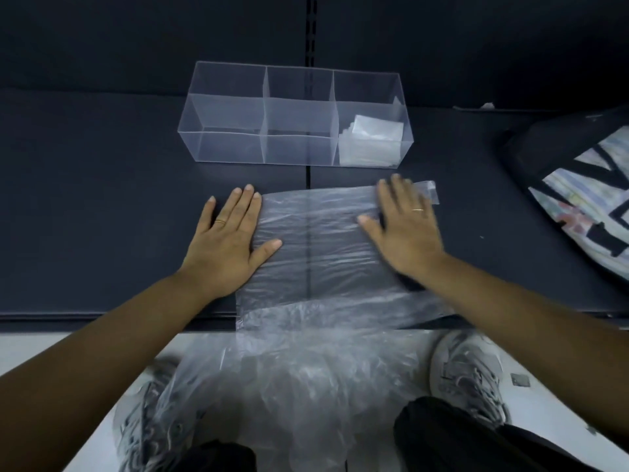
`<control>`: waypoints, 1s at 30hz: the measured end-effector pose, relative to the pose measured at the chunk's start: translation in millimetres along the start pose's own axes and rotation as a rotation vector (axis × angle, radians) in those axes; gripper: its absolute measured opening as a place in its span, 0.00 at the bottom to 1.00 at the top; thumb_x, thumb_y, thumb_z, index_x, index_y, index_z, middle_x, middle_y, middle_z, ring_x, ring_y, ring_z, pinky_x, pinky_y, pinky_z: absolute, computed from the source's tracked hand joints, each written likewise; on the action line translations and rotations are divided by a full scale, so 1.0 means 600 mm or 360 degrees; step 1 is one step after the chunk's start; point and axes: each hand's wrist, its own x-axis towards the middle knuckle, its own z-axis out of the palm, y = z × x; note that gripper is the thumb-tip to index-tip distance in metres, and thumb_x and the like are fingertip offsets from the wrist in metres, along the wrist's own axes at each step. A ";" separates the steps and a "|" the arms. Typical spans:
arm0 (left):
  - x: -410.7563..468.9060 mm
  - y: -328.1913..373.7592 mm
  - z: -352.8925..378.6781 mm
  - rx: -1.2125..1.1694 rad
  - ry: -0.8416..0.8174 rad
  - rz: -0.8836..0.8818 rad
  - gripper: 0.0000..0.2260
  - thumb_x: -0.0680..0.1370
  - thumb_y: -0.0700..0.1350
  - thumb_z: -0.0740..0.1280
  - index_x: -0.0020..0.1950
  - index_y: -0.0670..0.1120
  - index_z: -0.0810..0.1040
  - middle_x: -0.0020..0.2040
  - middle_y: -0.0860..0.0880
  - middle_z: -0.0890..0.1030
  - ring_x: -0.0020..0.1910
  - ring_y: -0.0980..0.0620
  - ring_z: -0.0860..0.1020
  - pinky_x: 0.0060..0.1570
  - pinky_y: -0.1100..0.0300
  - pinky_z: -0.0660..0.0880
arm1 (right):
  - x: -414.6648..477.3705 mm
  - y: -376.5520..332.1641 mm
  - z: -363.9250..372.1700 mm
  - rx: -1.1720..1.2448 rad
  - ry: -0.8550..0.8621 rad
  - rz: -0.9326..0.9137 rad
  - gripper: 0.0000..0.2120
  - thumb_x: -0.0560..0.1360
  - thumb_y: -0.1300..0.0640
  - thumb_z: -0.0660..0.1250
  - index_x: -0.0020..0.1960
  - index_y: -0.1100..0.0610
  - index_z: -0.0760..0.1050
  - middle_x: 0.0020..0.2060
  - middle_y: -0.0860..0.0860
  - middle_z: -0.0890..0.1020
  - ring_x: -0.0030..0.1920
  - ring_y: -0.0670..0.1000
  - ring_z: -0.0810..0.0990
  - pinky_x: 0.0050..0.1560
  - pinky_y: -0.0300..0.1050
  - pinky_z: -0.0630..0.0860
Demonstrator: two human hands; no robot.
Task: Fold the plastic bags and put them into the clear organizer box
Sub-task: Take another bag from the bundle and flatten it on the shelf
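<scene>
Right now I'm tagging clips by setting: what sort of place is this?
Likely a shop or storeroom aisle: a low dark shelf, a slotted strip running up its back panel, and the person's shoes on a pale floor just below.

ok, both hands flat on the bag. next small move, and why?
Likely a first fold. The bag lies spread flat, unfolded, the left hand at its left edge and the right hand on its right side. Its near end droops over the shelf edge, so lift that end and lay it over the flat part. Folded bags already sit in the right compartment of the box.
</scene>
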 end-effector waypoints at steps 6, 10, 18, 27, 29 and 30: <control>-0.012 0.011 -0.026 0.0025 0.0019 -0.0168 0.40 0.75 0.68 0.38 0.78 0.42 0.43 0.79 0.44 0.42 0.78 0.48 0.40 0.74 0.45 0.35 | -0.010 0.130 -0.036 -0.0020 0.0087 0.0568 0.34 0.81 0.41 0.46 0.78 0.61 0.47 0.78 0.58 0.48 0.77 0.56 0.45 0.75 0.57 0.43; -0.073 0.067 -0.028 -0.0219 0.0403 0.0172 0.29 0.81 0.55 0.48 0.75 0.36 0.61 0.76 0.40 0.60 0.76 0.42 0.58 0.74 0.47 0.50 | -0.063 0.011 -0.043 0.0183 0.0335 0.0087 0.28 0.82 0.51 0.52 0.76 0.65 0.54 0.76 0.61 0.55 0.77 0.59 0.52 0.75 0.58 0.48; -0.127 0.095 0.008 -0.0045 0.0105 0.0285 0.32 0.80 0.60 0.48 0.75 0.38 0.58 0.76 0.41 0.59 0.76 0.45 0.57 0.74 0.47 0.56 | -0.138 -0.119 0.024 0.0030 -0.0051 -0.0562 0.31 0.80 0.40 0.40 0.78 0.54 0.40 0.76 0.49 0.39 0.77 0.48 0.37 0.75 0.48 0.34; -0.147 0.048 0.008 0.0067 0.0047 0.0446 0.40 0.77 0.69 0.48 0.77 0.40 0.57 0.77 0.42 0.57 0.77 0.45 0.55 0.73 0.45 0.53 | -0.152 0.125 -0.005 0.0050 0.0217 0.0294 0.38 0.75 0.37 0.40 0.77 0.60 0.54 0.77 0.58 0.55 0.77 0.57 0.52 0.76 0.57 0.48; -0.171 0.025 0.014 0.0150 0.0075 0.0605 0.42 0.75 0.70 0.54 0.78 0.41 0.56 0.78 0.42 0.57 0.77 0.45 0.54 0.73 0.42 0.52 | -0.159 0.118 -0.017 0.0148 0.0308 0.0277 0.38 0.75 0.38 0.44 0.76 0.64 0.57 0.76 0.61 0.57 0.76 0.60 0.54 0.75 0.59 0.51; -0.184 0.018 0.018 0.0175 0.0122 0.0680 0.40 0.75 0.65 0.61 0.78 0.42 0.56 0.78 0.42 0.57 0.77 0.45 0.54 0.72 0.41 0.53 | -0.163 0.100 -0.022 0.0258 0.0326 0.0162 0.38 0.75 0.37 0.47 0.75 0.63 0.59 0.76 0.60 0.58 0.76 0.60 0.55 0.75 0.59 0.53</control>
